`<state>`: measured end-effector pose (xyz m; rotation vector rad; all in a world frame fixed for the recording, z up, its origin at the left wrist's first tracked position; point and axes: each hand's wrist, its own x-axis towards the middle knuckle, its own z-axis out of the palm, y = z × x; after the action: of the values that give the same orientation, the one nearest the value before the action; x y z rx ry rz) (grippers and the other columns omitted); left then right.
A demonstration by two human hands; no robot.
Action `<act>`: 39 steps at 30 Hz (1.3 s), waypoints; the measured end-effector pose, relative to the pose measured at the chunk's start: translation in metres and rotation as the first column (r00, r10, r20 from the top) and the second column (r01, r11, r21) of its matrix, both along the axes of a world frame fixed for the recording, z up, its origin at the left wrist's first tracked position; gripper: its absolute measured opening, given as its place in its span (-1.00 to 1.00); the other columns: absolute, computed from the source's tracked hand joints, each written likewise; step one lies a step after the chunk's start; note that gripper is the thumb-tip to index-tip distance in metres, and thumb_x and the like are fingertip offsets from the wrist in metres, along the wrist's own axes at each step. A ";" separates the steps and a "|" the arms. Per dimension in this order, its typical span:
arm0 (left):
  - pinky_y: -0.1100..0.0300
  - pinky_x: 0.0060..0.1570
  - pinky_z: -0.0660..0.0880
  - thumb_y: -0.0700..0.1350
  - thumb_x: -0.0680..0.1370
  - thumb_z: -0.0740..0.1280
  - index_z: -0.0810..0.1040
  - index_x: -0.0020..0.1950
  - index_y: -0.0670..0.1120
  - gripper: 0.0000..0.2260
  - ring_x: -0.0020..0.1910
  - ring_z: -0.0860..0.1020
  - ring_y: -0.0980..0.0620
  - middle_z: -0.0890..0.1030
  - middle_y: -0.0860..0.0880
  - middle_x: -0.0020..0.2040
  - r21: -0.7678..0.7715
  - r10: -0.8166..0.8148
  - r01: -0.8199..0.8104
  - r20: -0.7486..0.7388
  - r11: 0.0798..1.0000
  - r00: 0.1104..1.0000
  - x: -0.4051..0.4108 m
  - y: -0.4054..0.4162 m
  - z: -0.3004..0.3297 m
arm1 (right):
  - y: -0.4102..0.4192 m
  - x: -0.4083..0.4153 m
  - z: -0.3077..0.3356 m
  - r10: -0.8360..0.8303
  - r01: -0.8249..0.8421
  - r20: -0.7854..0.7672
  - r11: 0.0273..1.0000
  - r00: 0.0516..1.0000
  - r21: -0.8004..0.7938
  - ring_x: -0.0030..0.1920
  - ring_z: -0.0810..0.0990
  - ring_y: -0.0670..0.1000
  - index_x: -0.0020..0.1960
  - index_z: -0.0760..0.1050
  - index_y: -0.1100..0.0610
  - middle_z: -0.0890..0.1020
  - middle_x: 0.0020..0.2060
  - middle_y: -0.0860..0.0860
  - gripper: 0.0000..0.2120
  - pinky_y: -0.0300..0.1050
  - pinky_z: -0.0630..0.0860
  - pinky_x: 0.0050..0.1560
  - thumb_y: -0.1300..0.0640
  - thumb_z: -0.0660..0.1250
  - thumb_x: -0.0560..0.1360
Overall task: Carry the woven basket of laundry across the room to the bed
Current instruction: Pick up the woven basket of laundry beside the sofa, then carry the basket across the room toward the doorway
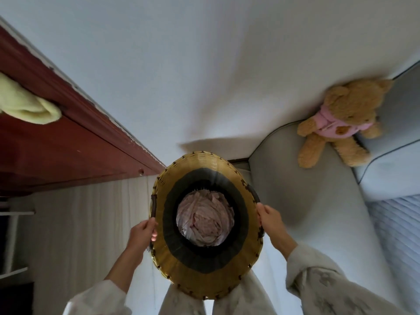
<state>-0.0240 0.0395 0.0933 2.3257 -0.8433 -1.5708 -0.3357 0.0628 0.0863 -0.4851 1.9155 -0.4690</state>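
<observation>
A woven basket [202, 276] with a yellow rim and a dark inner band hangs in front of me, low in the middle of the view. Crumpled pale pink laundry [204, 218] fills its bottom. My left hand [142, 234] grips the dark handle on the basket's left rim. On the right rim, my right hand [271, 220] holds the other handle. The bed [295, 201], covered in pale grey fabric, lies right beside and ahead of the basket.
A brown teddy bear [341, 121] in a pink top lies on the bed by a pillow [391, 169]. A red-brown wooden cabinet [68, 144] with a yellow-green cloth [27, 105] hanging from it runs along the left. A white wall is ahead.
</observation>
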 end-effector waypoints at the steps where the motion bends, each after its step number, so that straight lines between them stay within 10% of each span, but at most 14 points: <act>1: 0.10 -0.10 0.37 -0.05 0.60 0.11 0.50 -0.06 -0.20 -0.73 -0.18 0.46 -0.06 0.50 -0.13 -0.20 0.002 -0.012 0.012 -0.003 1.000 1.000 -0.002 0.011 0.005 | 0.012 -0.001 0.005 -0.009 0.009 -0.010 1.000 1.000 0.002 -0.36 0.35 -0.02 -0.35 0.37 0.12 0.39 -0.43 0.05 -0.63 -0.20 0.30 -0.28 0.06 0.08 0.60; 20: 0.17 -0.30 0.35 -0.08 0.60 0.13 0.45 -0.26 -0.17 -0.71 -0.33 0.40 -0.05 0.44 -0.15 -0.34 -0.031 -0.641 0.641 -0.082 0.767 0.763 0.041 0.029 0.025 | 0.204 0.105 0.047 -0.541 0.534 -0.205 0.840 0.816 -0.090 -0.23 0.47 0.07 -0.25 0.45 0.16 0.52 -0.29 0.08 -0.63 -0.09 0.35 -0.10 0.04 0.03 0.61; 29: 0.22 -0.32 0.36 -0.09 0.60 0.11 0.44 -0.28 -0.19 -0.69 -0.34 0.42 -0.04 0.46 -0.16 -0.36 -0.069 -0.954 0.952 -0.027 0.300 0.299 -0.030 0.094 0.044 | 0.384 0.178 0.050 -0.932 0.937 -0.127 0.347 0.340 -0.044 -0.21 0.46 0.12 -0.33 0.44 0.17 0.50 -0.32 0.14 -0.63 -0.06 0.37 -0.15 0.05 0.10 0.59; 39: 0.09 -0.17 0.37 -0.03 0.59 0.08 0.42 -0.28 -0.12 -0.69 -0.27 0.44 -0.09 0.45 -0.12 -0.34 -0.094 -0.966 0.965 0.117 -0.243 -0.231 -0.080 0.286 0.048 | 0.592 0.287 0.060 -0.979 0.980 -0.053 -0.198 -0.197 -0.002 -0.41 0.37 0.00 -0.36 0.38 0.10 0.43 -0.43 0.04 -0.61 -0.18 0.32 -0.40 0.05 0.07 0.61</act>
<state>-0.1036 0.3255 0.1409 0.9876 -3.2666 -1.5248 -0.0482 0.6545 0.1462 1.4146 1.9233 -1.4552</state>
